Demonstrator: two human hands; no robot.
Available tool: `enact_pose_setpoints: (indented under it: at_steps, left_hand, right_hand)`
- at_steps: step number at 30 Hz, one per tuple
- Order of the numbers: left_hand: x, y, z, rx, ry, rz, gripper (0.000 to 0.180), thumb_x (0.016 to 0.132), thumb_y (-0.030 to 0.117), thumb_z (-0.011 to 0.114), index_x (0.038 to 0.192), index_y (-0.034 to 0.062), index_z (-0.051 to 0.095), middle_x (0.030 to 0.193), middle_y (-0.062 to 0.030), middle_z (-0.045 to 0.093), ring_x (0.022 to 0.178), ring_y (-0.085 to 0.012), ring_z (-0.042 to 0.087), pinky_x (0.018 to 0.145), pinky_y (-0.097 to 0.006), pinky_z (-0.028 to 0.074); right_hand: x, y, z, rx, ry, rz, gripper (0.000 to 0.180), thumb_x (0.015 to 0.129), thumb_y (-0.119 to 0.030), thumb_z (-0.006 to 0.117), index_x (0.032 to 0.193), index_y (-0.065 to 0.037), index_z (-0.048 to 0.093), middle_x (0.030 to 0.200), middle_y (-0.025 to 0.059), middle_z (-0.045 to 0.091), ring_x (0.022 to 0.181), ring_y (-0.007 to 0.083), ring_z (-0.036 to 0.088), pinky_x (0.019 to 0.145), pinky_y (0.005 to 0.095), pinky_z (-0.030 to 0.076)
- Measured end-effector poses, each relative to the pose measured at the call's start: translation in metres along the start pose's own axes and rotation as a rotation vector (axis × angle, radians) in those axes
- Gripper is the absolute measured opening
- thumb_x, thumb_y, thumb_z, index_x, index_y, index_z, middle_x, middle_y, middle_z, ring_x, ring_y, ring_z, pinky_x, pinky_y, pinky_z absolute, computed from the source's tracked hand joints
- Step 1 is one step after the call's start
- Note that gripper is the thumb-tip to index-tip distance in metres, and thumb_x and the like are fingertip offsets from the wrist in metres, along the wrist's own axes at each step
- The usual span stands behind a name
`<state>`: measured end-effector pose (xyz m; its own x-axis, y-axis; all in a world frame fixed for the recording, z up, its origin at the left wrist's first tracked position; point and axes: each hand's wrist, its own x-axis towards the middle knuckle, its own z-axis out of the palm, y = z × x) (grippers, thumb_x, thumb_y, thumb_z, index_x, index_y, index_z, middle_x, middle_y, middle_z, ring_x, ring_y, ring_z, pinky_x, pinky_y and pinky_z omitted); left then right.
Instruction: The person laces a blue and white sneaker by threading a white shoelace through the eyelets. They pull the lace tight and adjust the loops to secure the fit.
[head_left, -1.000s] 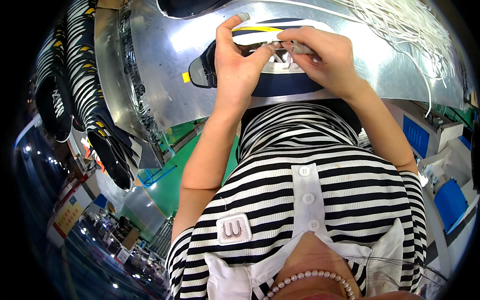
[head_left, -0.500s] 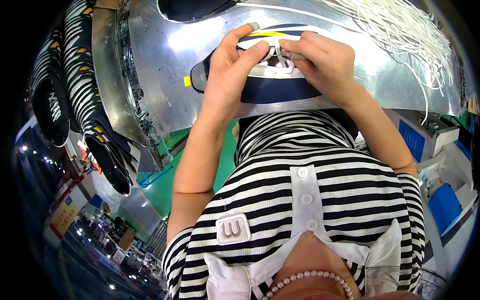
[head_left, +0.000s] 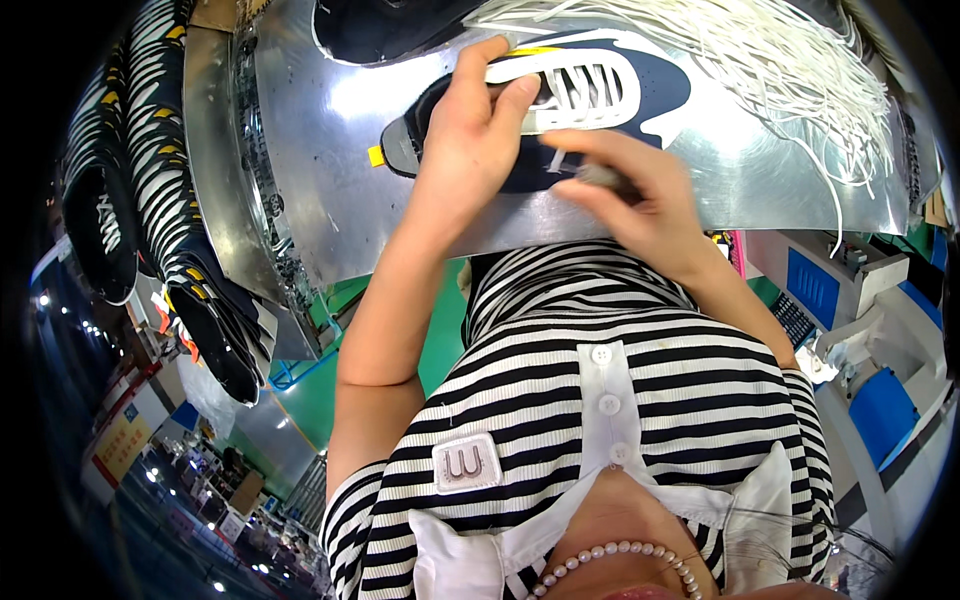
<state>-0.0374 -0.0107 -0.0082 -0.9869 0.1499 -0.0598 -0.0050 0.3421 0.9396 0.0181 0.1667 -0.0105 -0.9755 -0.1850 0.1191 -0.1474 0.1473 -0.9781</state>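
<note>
A navy shoe upper (head_left: 664, 88) with white trim and yellow accents lies on the metal bench, its toe to the right and its yellow heel tab (head_left: 376, 156) to the left. White lacing (head_left: 580, 92) crosses its throat in several rows. My left hand (head_left: 468, 128) is closed on the upper near the opening, thumb on the near side and fingers over the far edge. Over the near side of the upper, my right hand (head_left: 645, 195) pinches a white shoelace (head_left: 558, 160) between thumb and forefinger; motion smears its fingers somewhat.
Loose white laces (head_left: 770, 75) lie heaped at the far right of the metal bench (head_left: 320, 205). Another dark upper (head_left: 385, 28) sits at the far edge. Stacked uppers (head_left: 158, 150) hang along the left side. Grey equipment with a blue panel (head_left: 812, 288) stands right of the bench.
My right hand has moved from the throat toward me, drawing the shoelace out. The upper has turned flatter, so its laced rows and toe now show. My left hand keeps its hold.
</note>
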Motion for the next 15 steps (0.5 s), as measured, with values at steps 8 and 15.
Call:
enact_pose_setpoints:
  at_steps: [8, 15]
  left_hand:
    - [-0.051, 0.001, -0.002, 0.415, 0.072, 0.265, 0.029, 0.085, 0.006, 0.072, 0.108, 0.0007, 0.056, 0.082, -0.0135, 0.067, 0.070, -0.0287, 0.066, 0.063, -0.035, 0.051]
    - [-0.044, 0.001, -0.011, 0.367, 0.027, 0.238, 0.018, 0.087, 0.007, 0.068, 0.103, 0.0008, 0.063, 0.079, -0.0150, 0.066, 0.066, -0.0293, 0.064, 0.061, -0.036, 0.049]
  right_hand:
    - [0.000, 0.017, -0.001, -0.133, -0.002, 0.314, 0.020, 0.083, -0.022, 0.076, 0.090, -0.003, 0.072, 0.071, 0.0030, 0.068, 0.063, 0.0061, 0.058, 0.059, 0.0235, 0.047]
    - [0.014, 0.016, 0.001, -0.034, 0.156, 0.155, 0.019, 0.085, -0.021, 0.074, 0.089, -0.002, 0.071, 0.066, 0.0001, 0.065, 0.060, 0.0043, 0.053, 0.056, 0.0238, 0.045]
